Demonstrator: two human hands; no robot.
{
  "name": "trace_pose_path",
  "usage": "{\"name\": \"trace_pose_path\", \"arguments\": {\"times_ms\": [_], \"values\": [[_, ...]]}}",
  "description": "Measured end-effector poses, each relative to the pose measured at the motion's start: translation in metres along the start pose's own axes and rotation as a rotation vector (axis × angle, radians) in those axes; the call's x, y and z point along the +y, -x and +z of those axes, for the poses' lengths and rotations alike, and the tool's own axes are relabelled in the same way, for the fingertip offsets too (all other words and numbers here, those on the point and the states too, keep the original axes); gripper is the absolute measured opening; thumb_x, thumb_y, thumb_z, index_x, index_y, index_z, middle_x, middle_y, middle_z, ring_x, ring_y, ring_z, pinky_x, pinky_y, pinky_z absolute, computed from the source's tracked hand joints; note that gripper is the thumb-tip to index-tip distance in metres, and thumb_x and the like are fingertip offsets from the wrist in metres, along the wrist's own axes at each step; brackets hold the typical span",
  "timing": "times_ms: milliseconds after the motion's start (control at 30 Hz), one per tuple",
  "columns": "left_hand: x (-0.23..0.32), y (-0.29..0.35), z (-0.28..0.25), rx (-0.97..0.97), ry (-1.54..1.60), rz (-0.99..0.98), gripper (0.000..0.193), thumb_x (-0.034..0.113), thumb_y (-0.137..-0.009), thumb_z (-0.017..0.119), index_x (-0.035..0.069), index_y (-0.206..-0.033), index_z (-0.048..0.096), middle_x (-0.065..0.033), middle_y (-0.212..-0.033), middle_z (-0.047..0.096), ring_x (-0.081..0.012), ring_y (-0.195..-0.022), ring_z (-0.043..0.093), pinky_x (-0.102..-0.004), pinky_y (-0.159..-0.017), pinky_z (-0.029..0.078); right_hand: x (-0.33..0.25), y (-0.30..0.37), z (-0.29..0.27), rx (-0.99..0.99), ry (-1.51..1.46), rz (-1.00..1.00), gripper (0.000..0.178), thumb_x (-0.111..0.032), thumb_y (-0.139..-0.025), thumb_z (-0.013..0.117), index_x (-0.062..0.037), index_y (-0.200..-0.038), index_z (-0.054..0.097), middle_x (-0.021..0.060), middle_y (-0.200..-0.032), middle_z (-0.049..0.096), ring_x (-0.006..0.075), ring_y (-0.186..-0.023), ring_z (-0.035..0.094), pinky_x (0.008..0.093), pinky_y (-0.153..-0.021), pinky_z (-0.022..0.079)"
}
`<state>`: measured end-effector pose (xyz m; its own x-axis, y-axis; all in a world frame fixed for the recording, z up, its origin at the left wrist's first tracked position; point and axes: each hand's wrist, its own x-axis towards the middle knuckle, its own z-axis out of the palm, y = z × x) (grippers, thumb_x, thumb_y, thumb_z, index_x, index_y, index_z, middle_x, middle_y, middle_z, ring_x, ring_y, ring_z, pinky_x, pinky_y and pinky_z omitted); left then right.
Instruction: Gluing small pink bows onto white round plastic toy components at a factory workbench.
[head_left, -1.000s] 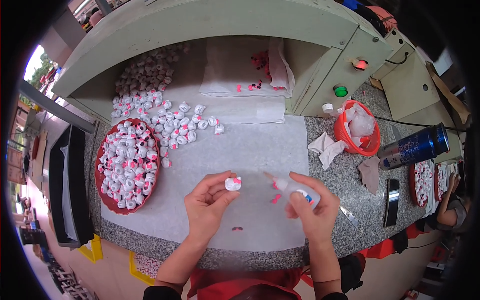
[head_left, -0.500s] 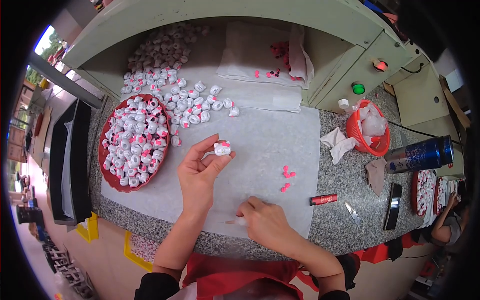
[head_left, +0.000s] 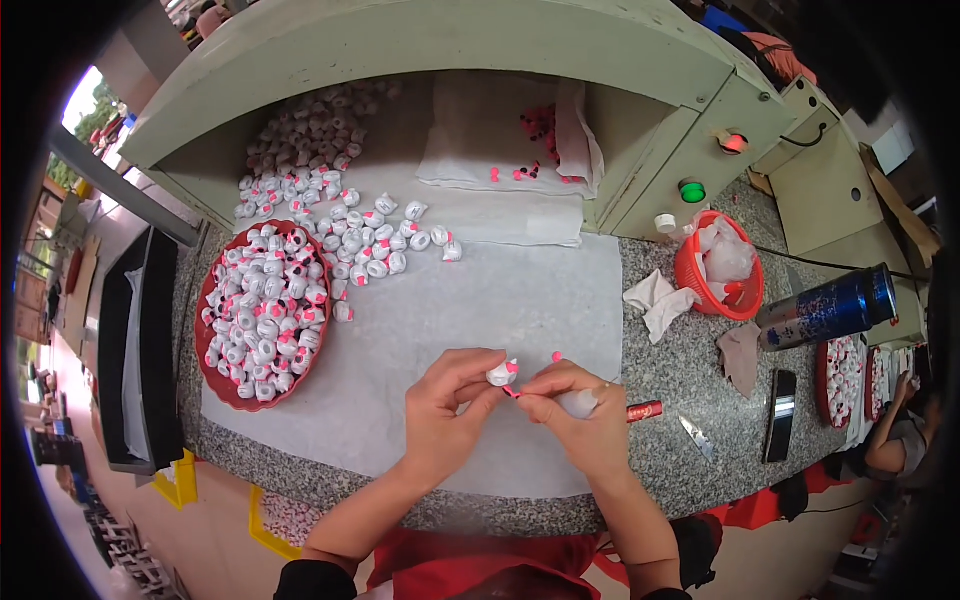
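A small white cat-head figurine [head_left: 502, 374] is pinched between the thumb and fingers of my left hand [head_left: 440, 415]. My right hand [head_left: 592, 430] is right beside it, its fingertips closed on a small pink piece [head_left: 512, 393] at the figurine's lower edge. Whether the piece touches the figurine I cannot tell. Tucked in the same right hand is a whitish translucent bottle [head_left: 579, 403], mostly covered by the fingers. Another pink piece [head_left: 557, 357] shows just beyond my right fingers on the white sheet [head_left: 400, 345].
A red oval basket [head_left: 262, 405] heaped with similar figurines stands at the left, with many loose figurines [head_left: 375, 250] behind it. To the right are an orange basket [head_left: 690, 270], a blue bottle [head_left: 828, 310], a red lighter [head_left: 645, 411], scissors [head_left: 697, 438] and a phone [head_left: 781, 415].
My left hand has moved right and nearer with the figurine. My right hand has come up to meet it, now pinching a pink piece while still holding the bottle. The view has shifted slightly.
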<state>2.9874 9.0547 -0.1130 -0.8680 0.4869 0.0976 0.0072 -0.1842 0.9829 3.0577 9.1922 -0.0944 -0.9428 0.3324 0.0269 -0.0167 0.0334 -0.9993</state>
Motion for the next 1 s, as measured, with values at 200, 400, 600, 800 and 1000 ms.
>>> {"name": "trace_pose_path", "arguments": {"times_ms": [200,400,600,800,1000], "values": [[0.002,0.001,0.0,-0.042,-0.161,0.07,0.033,-0.017,-0.072,0.056,-0.004,-0.103,0.056,-0.013,-0.104,0.051,-0.0207,-0.095,0.057,-0.0285,-0.084,0.05,-0.001,-0.002,0.005,0.09,-0.08,0.113,0.009,0.004,-0.072,0.065,0.0018,-0.079,0.06,0.0051,-0.075,0.06,0.0081,-0.062,0.055,0.0196,-0.055,0.045],[0.012,0.002,-0.001,-0.061,-0.159,0.066,0.034,-0.016,-0.072,0.057,-0.003,-0.103,0.057,-0.0144,-0.107,0.051,-0.0201,-0.095,0.057,-0.0281,-0.082,0.05,0.006,0.001,0.008,0.105,-0.043,0.055,0.011,0.003,-0.073,0.065,0.0019,-0.081,0.06,0.0051,-0.077,0.06,0.008,-0.064,0.055,0.0192,-0.056,0.044],[0.005,-0.001,-0.008,-0.107,0.15,-0.011,0.032,-0.014,-0.073,0.057,-0.003,-0.103,0.057,-0.0174,-0.111,0.052,-0.0205,-0.097,0.056,-0.0286,-0.082,0.049,-0.002,-0.001,0.01,0.12,-0.033,0.052,0.015,0.003,-0.071,0.066,0.0015,-0.085,0.06,0.004,-0.076,0.06,0.0076,-0.065,0.054,0.0197,-0.059,0.044],[0.006,0.0,-0.007,-0.107,0.196,-0.079,0.03,-0.013,-0.075,0.056,-0.003,-0.103,0.057,-0.0184,-0.11,0.052,-0.0212,-0.099,0.054,-0.0293,-0.082,0.048,-0.005,-0.001,0.006,0.084,0.041,0.005,0.018,0.005,-0.07,0.066,0.0004,-0.086,0.061,0.0028,-0.075,0.059,0.0076,-0.065,0.054,0.0204,-0.061,0.043],[0.002,0.003,-0.001,-0.088,0.118,0.077,0.029,-0.012,-0.076,0.055,-0.002,-0.103,0.056,-0.0181,-0.11,0.052,-0.0213,-0.098,0.055,-0.0292,-0.081,0.049,-0.007,-0.004,0.005,0.06,0.069,-0.004,0.02,0.006,-0.068,0.066,-0.0005,-0.087,0.062,0.003,-0.077,0.059,0.0081,-0.068,0.054,0.0203,-0.061,0.043]]}}
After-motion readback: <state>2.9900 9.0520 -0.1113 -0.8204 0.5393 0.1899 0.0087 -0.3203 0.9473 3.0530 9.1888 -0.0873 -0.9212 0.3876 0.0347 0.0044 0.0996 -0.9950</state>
